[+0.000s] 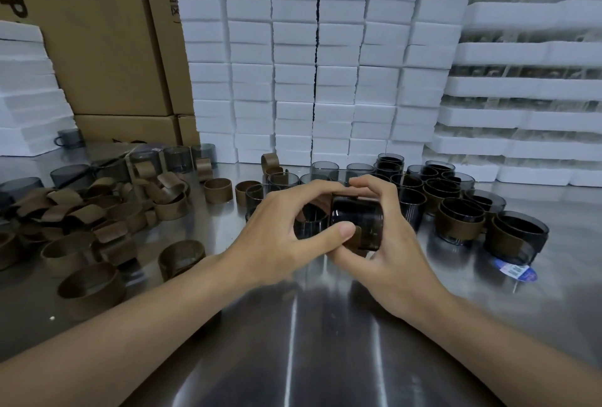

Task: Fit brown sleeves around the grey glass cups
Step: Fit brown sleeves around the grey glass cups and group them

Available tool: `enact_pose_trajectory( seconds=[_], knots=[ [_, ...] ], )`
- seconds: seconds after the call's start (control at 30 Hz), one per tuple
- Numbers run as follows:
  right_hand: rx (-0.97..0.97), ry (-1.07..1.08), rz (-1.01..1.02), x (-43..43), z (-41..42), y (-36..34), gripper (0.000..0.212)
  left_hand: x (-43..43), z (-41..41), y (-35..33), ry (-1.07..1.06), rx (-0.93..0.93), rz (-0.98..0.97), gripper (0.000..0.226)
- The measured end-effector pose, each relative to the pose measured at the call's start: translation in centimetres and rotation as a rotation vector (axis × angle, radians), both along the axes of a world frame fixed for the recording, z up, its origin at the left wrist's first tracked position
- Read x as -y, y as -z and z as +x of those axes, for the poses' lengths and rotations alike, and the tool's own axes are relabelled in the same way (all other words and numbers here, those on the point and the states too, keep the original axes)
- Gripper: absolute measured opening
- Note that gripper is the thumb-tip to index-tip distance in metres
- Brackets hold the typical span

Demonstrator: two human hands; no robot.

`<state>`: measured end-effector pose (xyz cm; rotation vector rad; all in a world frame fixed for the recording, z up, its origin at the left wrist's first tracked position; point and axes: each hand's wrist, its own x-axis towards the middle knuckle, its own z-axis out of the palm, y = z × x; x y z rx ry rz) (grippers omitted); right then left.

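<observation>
Two bare forearms cross the near edge of the steel tabletop [325,357] and meet above its middle. The left hand [283,234] and right hand [391,244] are closed together on one grey glass cup [356,219], which is tipped on its side and held clear of the tabletop. A brown sleeve [355,240] shows partly under the left thumb. How far it sits around the cup cannot be determined.

Bare cups [324,169] stand just behind the hands, toward the far edge. Sleeved cups [459,217] are grouped toward the right edge, and loose sleeves [97,211] are heaped toward the left edge. Foam boxes [293,64] are stacked along the far edge.

Hazards, as judged:
- Uneven thumb pressure may seat the sleeve skewed or crease it.
- Smooth glass may slip from the fingers and strike the steel.
- Wide hand movement may knock over the cups close behind.
</observation>
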<state>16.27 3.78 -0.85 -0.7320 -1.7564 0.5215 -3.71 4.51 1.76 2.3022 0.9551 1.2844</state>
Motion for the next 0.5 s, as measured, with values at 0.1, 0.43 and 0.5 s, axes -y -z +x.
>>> enact_pose_trajectory(
  seconds=[0.1,0.43,0.5],
  knots=[
    [-0.060,-0.003,-0.028,0.11,0.12,-0.27,0.071,0.07,0.04,-0.04,-0.023,0.046,-0.008,0.051],
    [-0.031,0.054,-0.031,-0.02,0.50,-0.46,0.063,-0.35,-0.10,0.45,-0.039,-0.105,0.101,0.046],
    [-0.008,0.063,-0.024,-0.08,0.58,-0.42,0.062,-0.43,-0.24,0.50,-0.043,-0.155,0.129,0.046]
  ],
)
